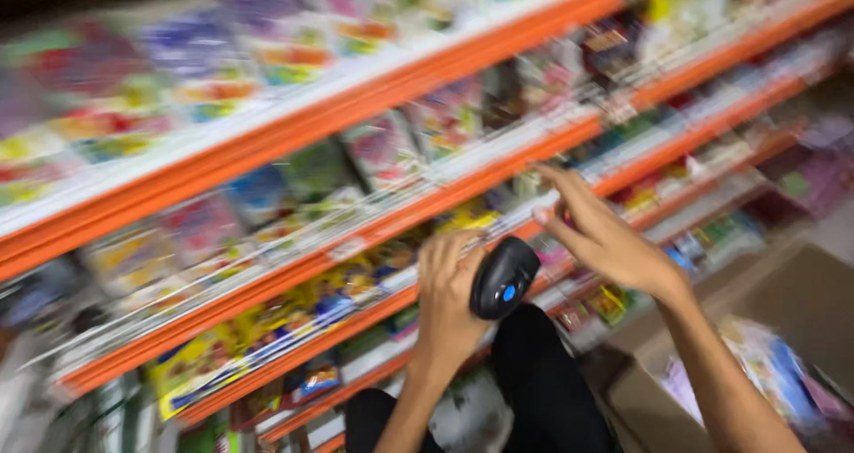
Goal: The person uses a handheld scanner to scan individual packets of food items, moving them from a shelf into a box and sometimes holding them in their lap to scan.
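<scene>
A black handheld scanner (503, 277) with a blue button sits low in the middle, gripped by the left hand (447, 297), fingers wrapped around it. The right hand (598, 232), fingers spread and holding nothing, reaches toward blurred colourful packets (382, 150) on the orange-edged shelves (294, 133). A cardboard box (783, 328) lies near right.

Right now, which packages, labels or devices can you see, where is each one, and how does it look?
Handheld scanner: in the left hand, black, rounded, blue button.
Right hand: open, reaching toward the orange shelves, holding nothing.
Packets: lower shelf, left of the scanner, flat, yellow and blue, blurred.
Shelf-edge labels: small white strips on the rails.
Cardboard box: lower right, brown, colourful packets inside.
</scene>
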